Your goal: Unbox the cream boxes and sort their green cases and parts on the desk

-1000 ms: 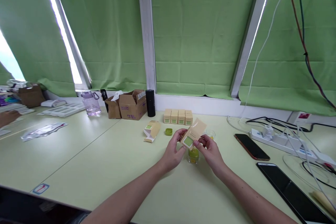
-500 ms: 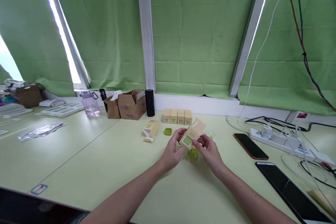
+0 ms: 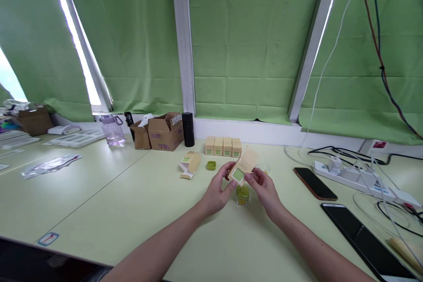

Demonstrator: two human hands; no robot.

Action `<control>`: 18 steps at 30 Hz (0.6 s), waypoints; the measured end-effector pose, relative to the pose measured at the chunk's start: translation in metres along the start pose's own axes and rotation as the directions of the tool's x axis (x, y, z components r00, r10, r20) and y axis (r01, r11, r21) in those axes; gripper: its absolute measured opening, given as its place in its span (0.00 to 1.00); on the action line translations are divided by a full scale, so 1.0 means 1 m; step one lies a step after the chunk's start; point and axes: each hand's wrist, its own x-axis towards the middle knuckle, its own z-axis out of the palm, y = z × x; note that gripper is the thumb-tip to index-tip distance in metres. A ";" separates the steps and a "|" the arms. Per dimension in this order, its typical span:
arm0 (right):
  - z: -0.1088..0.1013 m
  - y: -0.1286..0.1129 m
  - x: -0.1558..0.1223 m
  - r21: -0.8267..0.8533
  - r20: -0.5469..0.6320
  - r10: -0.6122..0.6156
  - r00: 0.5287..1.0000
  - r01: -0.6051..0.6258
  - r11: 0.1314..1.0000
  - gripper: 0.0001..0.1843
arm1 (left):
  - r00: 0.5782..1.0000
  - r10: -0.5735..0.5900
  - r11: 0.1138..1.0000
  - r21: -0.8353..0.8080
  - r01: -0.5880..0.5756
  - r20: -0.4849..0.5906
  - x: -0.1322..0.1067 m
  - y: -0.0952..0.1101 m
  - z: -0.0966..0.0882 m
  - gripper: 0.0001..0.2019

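Between my two hands is a small beige cardboard box (image 3: 243,167) with a green square on its face and a flap standing up at the top. My left hand (image 3: 218,189) closes on its left side, my right hand (image 3: 262,189) on its right lower edge. Just below the box, a small clear jar with a green top (image 3: 242,194) stands on the table. A small green square dish or lid (image 3: 211,165) lies to the left. Beyond it is an opened beige carton (image 3: 190,165) on its side. Partly behind my right hand sits a clear round piece (image 3: 265,168).
Several beige boxes (image 3: 223,146) stand in a row at the back, beside a black cylinder (image 3: 188,129) and brown cardboard boxes (image 3: 166,133). A purple bottle (image 3: 113,131) is farther left. Rightward lie a phone (image 3: 315,183), a tablet-like device (image 3: 366,238) and a power strip (image 3: 353,178) with cables.
The beige box has tilted slightly and shifted a little up and to the right in my hands. Both hands keep their hold; the things on the table stay put.
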 end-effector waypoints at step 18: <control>0.000 0.000 0.000 0.023 0.005 -0.012 1.000 0.012 1.000 0.28 | 0.997 0.043 0.991 -0.126 -0.035 0.061 0.000 -0.004 -0.002 0.28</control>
